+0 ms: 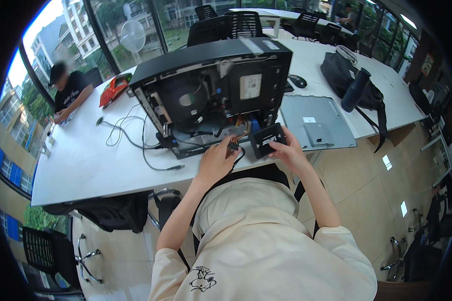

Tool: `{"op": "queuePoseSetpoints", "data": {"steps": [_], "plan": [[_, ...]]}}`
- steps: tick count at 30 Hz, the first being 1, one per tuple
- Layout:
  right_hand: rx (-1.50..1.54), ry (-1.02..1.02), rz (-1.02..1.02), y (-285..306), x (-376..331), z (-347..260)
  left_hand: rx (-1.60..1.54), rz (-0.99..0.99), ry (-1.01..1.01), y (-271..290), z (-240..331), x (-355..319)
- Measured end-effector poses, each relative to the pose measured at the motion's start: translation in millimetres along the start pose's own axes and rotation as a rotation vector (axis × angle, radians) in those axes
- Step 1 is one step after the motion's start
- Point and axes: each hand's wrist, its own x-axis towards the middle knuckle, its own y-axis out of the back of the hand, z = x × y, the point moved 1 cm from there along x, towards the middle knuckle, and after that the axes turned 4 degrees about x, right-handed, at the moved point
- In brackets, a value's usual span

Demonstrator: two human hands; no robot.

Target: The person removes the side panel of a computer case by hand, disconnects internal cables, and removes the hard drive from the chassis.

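An opened black desktop computer case point(211, 52) stands on the white table in front of me, its inside facing me. My right hand point(292, 153) grips a flat black solid-state drive point(262, 147) with a pale label, held just before the case's lower right corner. Close beside it, my left hand point(217, 161) is closed on a dark cable connector point(233, 146) at the case's lower edge. Coloured wires point(244, 129) run from inside the case toward that connector. The drive and the connector look apart. My left fingertips partly hide the connector.
The grey side panel point(318, 120) lies on the table to the right. Beyond it are a black bag point(358, 85), a dark bottle point(356, 90) and a mouse point(297, 81). Loose cables point(120, 131) and a red bag point(114, 91) lie left. A person point(70, 93) sits at the far left.
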Motion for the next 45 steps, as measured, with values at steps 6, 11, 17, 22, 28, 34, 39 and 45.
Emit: {"op": "queuePoseSetpoints", "data": {"steps": [6, 11, 17, 22, 28, 34, 39, 45], "plan": [[-0.158, -0.022, -0.102, -0.1, 0.9, 2.5, -0.199, -0.03, 0.026, -14.3, -2.7, -0.7], [-0.17, -0.03, -0.109, 0.4, -2.1, 0.1, -0.622, -0.18, 0.062, -13.7, -18.0, 1.1], [-0.114, -0.022, -0.111, 1.0, -1.8, -0.6, -0.717, -0.259, 0.092, -5.7, -3.9, 2.5], [-0.121, -0.019, -0.111, 2.0, -0.2, 0.3, -0.672, -0.307, 0.116, 2.5, 2.6, 2.5], [-0.029, 0.037, -0.085, -7.7, -5.3, -3.3, -0.745, -0.303, 0.16, 3.5, -7.6, 2.6], [0.069, 0.04, -0.055, -3.2, -4.4, -5.9, -0.92, -0.338, 0.041, -5.0, 1.7, 9.4], [0.135, 0.035, -0.062, 2.1, -1.6, -2.5, -0.902, -0.358, 0.05, -9.2, 2.7, 7.8], [0.143, 0.024, -0.042, 2.5, -2.1, 0.9, -1.035, -0.302, 0.113, -8.6, 11.9, 4.4]]}}
